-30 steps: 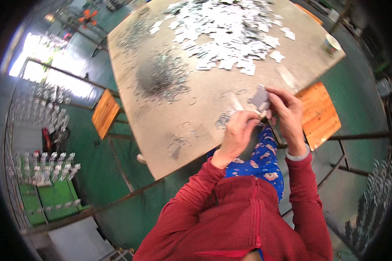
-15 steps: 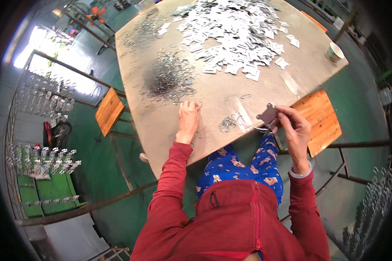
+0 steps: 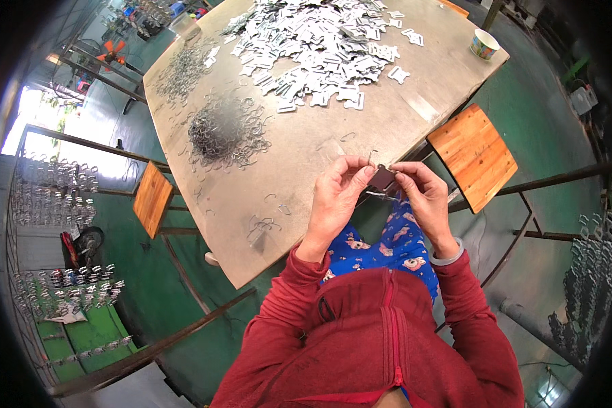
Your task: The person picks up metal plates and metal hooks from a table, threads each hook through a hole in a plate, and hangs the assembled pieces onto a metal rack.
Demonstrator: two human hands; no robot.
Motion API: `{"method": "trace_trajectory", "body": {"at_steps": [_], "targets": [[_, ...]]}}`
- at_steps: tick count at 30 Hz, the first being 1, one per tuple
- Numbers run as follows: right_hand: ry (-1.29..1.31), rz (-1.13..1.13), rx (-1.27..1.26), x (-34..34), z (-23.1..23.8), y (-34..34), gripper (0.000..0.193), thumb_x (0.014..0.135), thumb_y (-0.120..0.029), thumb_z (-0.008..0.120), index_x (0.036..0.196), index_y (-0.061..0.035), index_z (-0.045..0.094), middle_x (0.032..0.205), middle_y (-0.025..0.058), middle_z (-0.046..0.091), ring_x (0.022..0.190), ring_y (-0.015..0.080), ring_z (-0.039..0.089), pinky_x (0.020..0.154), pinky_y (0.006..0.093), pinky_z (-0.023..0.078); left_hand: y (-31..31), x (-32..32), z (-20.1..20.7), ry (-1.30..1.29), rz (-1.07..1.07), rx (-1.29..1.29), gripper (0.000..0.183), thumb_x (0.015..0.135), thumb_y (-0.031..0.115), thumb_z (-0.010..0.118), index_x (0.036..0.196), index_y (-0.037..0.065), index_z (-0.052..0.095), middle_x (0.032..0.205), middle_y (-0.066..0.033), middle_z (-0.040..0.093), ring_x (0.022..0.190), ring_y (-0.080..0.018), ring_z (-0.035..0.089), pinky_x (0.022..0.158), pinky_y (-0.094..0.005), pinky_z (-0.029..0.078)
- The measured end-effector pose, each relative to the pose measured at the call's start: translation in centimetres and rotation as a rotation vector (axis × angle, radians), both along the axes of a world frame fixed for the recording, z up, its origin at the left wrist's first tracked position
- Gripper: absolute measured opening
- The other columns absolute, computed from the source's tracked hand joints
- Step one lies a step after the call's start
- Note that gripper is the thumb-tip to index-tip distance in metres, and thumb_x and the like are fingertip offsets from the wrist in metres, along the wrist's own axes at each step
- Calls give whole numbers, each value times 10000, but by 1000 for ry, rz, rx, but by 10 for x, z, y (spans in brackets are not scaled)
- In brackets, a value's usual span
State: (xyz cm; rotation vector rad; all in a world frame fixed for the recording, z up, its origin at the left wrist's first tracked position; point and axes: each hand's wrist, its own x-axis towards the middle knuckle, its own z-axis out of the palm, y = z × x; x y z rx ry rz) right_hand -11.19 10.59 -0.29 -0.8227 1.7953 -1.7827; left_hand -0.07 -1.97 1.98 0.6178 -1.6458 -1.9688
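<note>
Both hands (image 3: pixel 381 194) raised together (fingers (image 3: pixel 360 173) pinched).

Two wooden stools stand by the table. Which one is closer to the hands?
The stool at the table's right edge, just beyond the right hand. The other stool stands off the table's left side, well away from the left hand.
</note>
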Motion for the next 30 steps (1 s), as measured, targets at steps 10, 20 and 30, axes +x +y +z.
{"method": "trace_trajectory", "body": {"at_steps": [10,20,30], "targets": [[303,-58,12,6,8,-8,145,808,25,596,940,-9,645,774,69,632,676,126,599,605,238,470,1,-8,-8,51,26,28,169,909,140,561,1003,0,551,935,-38,598,827,-74,572,736,-210,463],[438,35,107,-59,-3,-65,188,834,-65,596,1012,-19,636,857,94,655,755,184,604,682,284,476,11,3,-19,98,56,-172,92,915,55,520,978,-10,534,959,-80,610,894,-120,560,825,-246,448],[1223,252,377,-127,-84,-193,362,748,-33,547,1097,49,498,1032,165,536,992,331,488,828,380,433,27,9,-14,78,26,-214,70,899,1,514,966,-20,527,924,-101,620,911,-153,584,846,-290,462]]}}
